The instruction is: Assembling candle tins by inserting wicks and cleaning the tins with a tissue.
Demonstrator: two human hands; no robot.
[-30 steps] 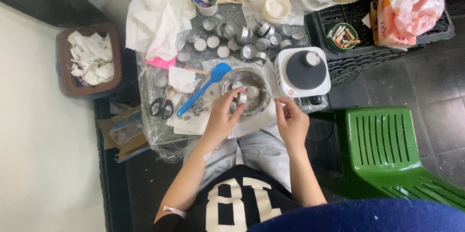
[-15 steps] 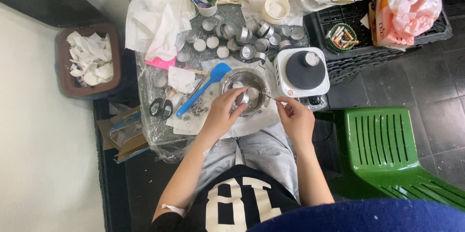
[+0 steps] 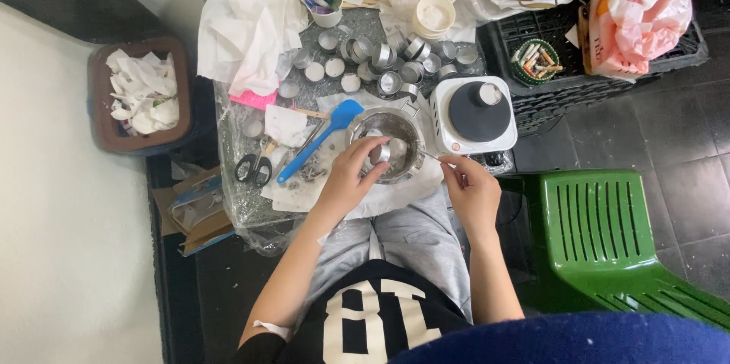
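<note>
Dark floor tiles surround a small, cluttered table [image 3: 243,204] wrapped in crinkled clear plastic, seen from straight above. Near its front edge sits a round metal bowl [image 3: 404,130], shiny and dented-looking, with pale residue inside. The left hand [image 3: 351,175] reaches over the bowl's near rim, fingers curled and pinching a small round metal cup [image 3: 379,153] that it holds on its side above the bowl. The right hand [image 3: 470,187] is off the table's front right corner, thumb and forefinger pressed together on a thin stick [image 3: 432,155] whose tip points toward the bowl; the stick is too fine to make out clearly.

Left of the bowl a blue spatula [image 3: 323,138] lies slanted, its soft blade close to the rim, and black-handled scissors [image 3: 254,168] lie by the left edge. Toward the back edge many more little cups [image 3: 384,60] cluster, some filled with white wax-like discs, some hollow. Crumpled white paper [image 3: 247,25] heaps over the back left corner.

At the right edge stands a white square hotplate [image 3: 473,113] with a dark round top carrying one small cup. A brown bin [image 3: 138,94] of wadded tissue stands left of the table, a green slatted plastic chair [image 3: 608,235] right, cut off by the frame. The table's front edge is hidden by the person's arms and grey-clad knees.
</note>
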